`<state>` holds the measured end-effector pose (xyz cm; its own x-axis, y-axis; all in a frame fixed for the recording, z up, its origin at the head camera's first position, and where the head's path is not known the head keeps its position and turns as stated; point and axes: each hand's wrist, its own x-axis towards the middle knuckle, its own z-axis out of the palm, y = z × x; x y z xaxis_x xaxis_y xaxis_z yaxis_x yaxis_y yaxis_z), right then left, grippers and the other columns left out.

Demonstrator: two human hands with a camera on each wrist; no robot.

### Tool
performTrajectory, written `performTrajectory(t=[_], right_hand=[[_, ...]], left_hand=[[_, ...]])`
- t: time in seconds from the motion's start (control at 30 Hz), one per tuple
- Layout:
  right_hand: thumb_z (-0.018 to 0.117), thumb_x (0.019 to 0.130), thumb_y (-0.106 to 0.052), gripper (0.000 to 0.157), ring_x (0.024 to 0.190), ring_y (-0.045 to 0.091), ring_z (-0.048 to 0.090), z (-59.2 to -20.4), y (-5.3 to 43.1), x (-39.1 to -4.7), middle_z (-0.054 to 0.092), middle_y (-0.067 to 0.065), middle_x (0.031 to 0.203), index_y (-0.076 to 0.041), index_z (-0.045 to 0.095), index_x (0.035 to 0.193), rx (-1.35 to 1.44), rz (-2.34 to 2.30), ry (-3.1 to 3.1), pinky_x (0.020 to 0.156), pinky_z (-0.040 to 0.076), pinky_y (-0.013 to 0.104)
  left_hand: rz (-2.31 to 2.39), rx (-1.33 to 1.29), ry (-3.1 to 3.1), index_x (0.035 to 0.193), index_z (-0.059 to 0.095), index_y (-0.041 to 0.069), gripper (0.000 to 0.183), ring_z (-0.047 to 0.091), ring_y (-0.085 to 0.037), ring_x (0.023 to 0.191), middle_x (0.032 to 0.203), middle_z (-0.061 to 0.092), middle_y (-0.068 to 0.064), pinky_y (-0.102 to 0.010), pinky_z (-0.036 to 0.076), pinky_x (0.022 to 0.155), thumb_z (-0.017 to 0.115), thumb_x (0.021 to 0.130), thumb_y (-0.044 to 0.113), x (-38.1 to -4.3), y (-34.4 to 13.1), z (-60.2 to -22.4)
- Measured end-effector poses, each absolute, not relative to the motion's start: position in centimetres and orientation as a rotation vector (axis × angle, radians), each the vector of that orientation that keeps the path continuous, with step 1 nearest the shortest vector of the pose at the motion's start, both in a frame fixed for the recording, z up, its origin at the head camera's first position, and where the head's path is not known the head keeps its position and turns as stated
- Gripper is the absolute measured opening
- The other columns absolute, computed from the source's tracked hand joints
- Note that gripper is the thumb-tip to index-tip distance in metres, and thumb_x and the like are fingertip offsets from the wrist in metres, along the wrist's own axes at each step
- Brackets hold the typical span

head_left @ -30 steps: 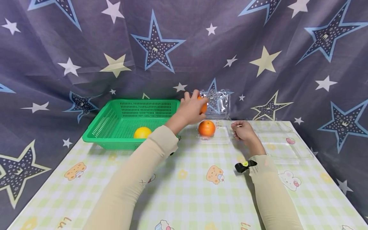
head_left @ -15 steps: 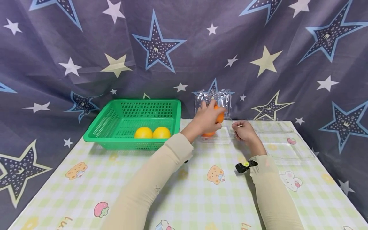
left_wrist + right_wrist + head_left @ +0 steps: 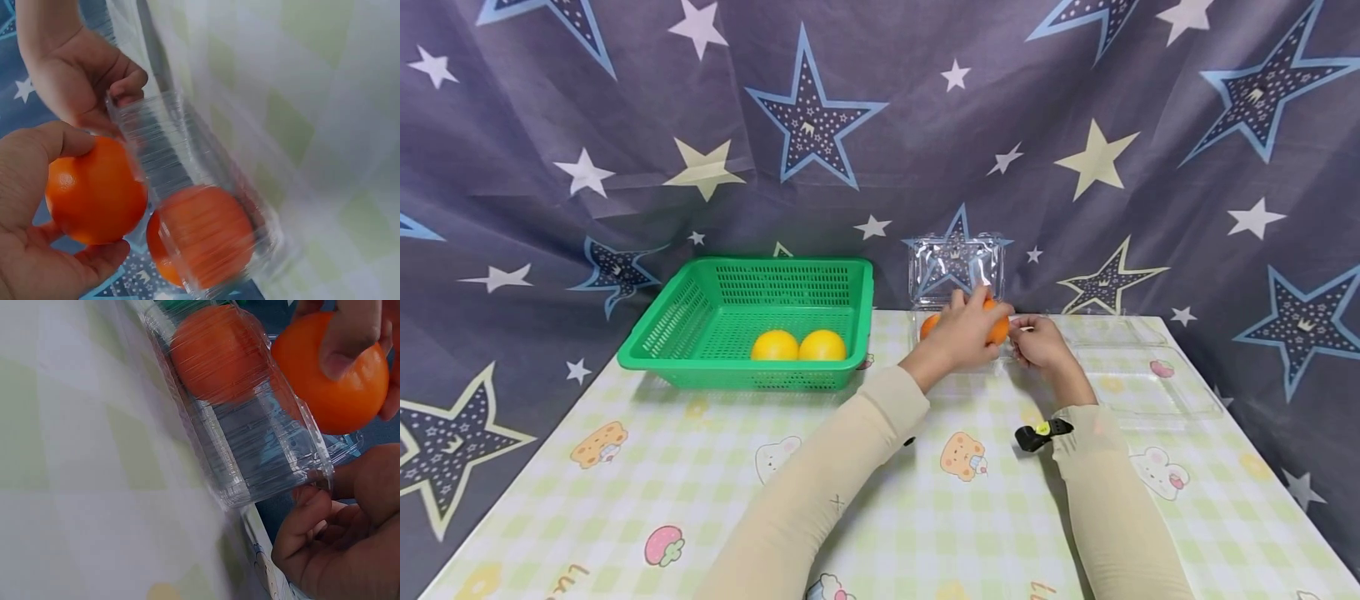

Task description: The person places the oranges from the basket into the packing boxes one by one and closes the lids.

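Observation:
My left hand [image 3: 964, 332] grips an orange [image 3: 97, 190] at the top of a clear plastic clamshell box [image 3: 228, 462]. A second orange [image 3: 203, 237] sits inside the box at its left end, seen through the wall in both wrist views. Behind, the box's clear lid [image 3: 957, 267] stands raised against the curtain. My right hand [image 3: 1041, 346] pinches the rim at the box's right end between thumb and finger, as the right wrist view [image 3: 344, 534] shows. In the head view, my left hand hides much of the box.
A green plastic basket [image 3: 700, 366] stands at the left with two yellow round fruits [image 3: 774, 345] near its front wall. Another clear container [image 3: 1150, 392] lies to the right of my right hand. Behind the checked tablecloth [image 3: 880, 517] hangs a star-patterned curtain [image 3: 865, 67].
My left hand has carried the orange rightward from beside the basket and lowered it to the right part of the box. My right hand has stayed at the rim.

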<state>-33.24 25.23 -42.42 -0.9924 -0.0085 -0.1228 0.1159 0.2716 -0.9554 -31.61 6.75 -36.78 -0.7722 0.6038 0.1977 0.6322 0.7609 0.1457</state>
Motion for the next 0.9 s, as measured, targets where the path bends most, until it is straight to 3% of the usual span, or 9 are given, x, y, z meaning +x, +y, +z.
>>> performTrajectory(t=[0.1, 0.37, 0.9], right_hand=[[0.046, 0.106, -0.011, 0.021, 0.051, 0.007, 0.043, -42.4, 25.2, -33.2, 0.049, 0.001, 0.069, 0.006, 0.048, 0.119, 0.103, -1.825, 2.433, 0.047, 0.04, 0.023], [0.045, 0.105, -0.008, 0.02, 0.05, 0.008, 0.044, -42.5, 25.4, -33.4, 0.05, 0.004, 0.07, 0.006, 0.049, 0.118, 0.11, -1.853, 2.395, 0.046, 0.04, 0.023], [0.048, 0.107, -0.012, 0.022, 0.051, 0.007, 0.045, -42.6, 25.4, -33.5, 0.051, 0.005, 0.073, 0.006, 0.049, 0.119, 0.107, -1.858, 2.394, 0.046, 0.04, 0.022]], left_hand=[[-0.297, -0.982, -2.826, 0.15, 0.048, 0.032, 0.059, 0.041, -0.036, 0.121, 0.156, 0.032, -0.01, -0.047, 0.048, 0.092, 0.069, 0.095, 0.034, -31.6, 7.0, -37.4], [-0.35, -0.98, -2.86, 0.153, 0.043, 0.026, 0.067, 0.04, -0.032, 0.119, 0.153, 0.035, -0.009, -0.042, 0.05, 0.086, 0.074, 0.094, 0.029, -31.8, 7.5, -38.7], [-0.236, -1.076, -2.882, 0.155, 0.046, 0.021, 0.063, 0.043, -0.031, 0.122, 0.154, 0.04, -0.009, -0.04, 0.048, 0.098, 0.072, 0.097, 0.028, -32.8, 7.6, -38.5]])
